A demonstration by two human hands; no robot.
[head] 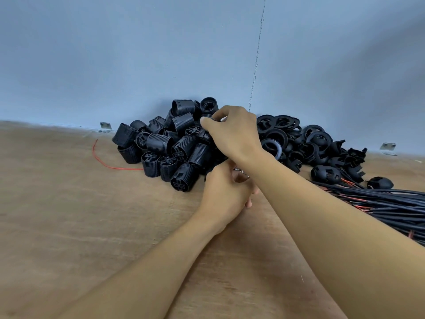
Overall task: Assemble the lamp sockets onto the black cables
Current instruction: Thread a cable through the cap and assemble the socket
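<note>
**A:** Which step is this?
**B:** Picking a part. Nearest, the left hand [226, 192] has its grip curled close; on what, I cannot tell. Beyond it, the right hand [232, 132] pinches a socket [205, 134] atop the pile [161, 146] on the worktop [69, 203].
**A:** Next?
**B:** Probably lift it clear of its crowding neighbours, then reach for the cables [391, 206], well off right. Rings [276, 134] are heaped behind.

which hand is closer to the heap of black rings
Right. The right hand sits just left of the black rings, almost against them; the left hand is below it, nearer the camera and farther off.
</note>
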